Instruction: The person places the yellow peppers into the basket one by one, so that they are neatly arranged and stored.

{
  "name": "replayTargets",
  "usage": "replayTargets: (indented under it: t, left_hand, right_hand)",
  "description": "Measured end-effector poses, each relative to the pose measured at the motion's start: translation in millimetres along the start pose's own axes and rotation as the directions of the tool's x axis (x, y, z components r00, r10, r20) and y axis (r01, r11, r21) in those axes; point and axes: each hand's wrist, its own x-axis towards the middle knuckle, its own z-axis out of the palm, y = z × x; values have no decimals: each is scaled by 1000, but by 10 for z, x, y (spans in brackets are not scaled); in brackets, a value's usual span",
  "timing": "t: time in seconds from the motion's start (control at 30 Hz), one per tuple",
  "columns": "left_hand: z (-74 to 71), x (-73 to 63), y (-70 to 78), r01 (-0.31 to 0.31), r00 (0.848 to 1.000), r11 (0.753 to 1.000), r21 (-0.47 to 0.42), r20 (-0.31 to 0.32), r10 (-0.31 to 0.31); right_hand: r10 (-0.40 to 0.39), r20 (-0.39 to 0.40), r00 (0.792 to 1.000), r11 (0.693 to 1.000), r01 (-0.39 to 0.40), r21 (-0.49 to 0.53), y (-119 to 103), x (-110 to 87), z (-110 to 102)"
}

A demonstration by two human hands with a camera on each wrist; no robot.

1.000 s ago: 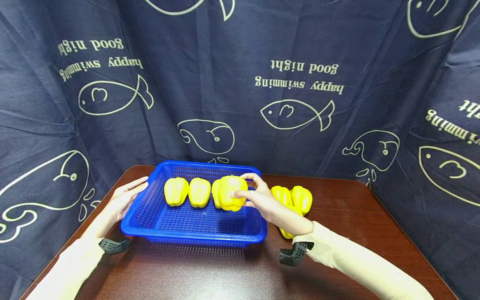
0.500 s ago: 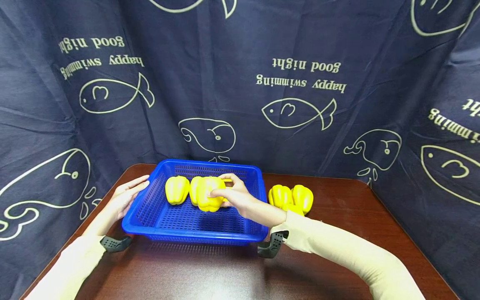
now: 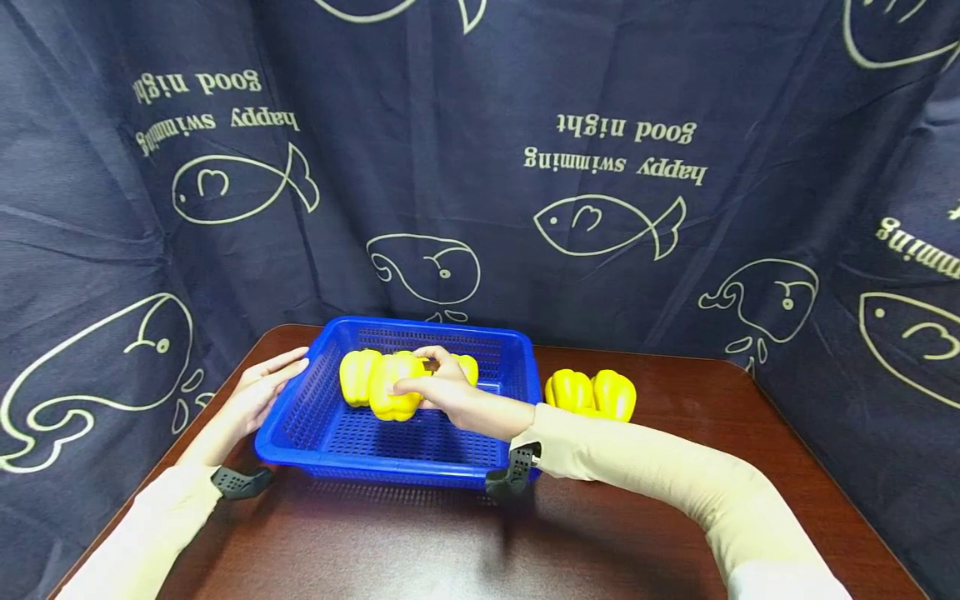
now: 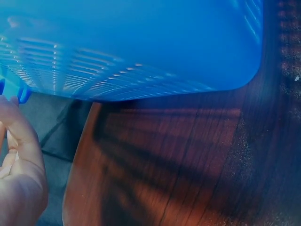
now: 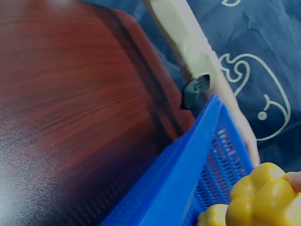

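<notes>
My right hand [image 3: 453, 396] grips a yellow bell pepper [image 3: 396, 392] over the blue plastic basket [image 3: 375, 467], thumb on the near side. Beside it, partly covered, a yellow bell pepper [image 3: 354, 379] stands at the basket's left. Another yellow pepper [image 3: 468, 367] peeks out behind my right hand. Anything directly behind the held pepper is mostly hidden. In the right wrist view the held pepper [image 5: 263, 200] shows its lobed bottom. My left hand [image 3: 258, 396] touches the basket's left rim with fairly straight fingers; the left wrist view shows the hand [image 4: 21, 165] by the basket wall [image 4: 117, 70].
Right of the basket, more yellow peppers [image 3: 592, 392] sit on the brown wooden table [image 3: 690, 433], partly hidden by my right sleeve. A dark blue curtain [image 3: 487, 167] with fish and whale drawings hangs behind and beside the table.
My right hand has carried the held pepper leftward across the basket, from its right side to near the leftmost pepper. My left hand stays at the left rim. The view has shifted slightly.
</notes>
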Motion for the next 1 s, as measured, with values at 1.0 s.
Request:
replayTargets:
  t: [1.0]
  left_hand:
    - [-11,17,-2,16,999,998,55,-52,-13]
  right_hand:
    - [172,103,980,969,-150,-199,212,283,450]
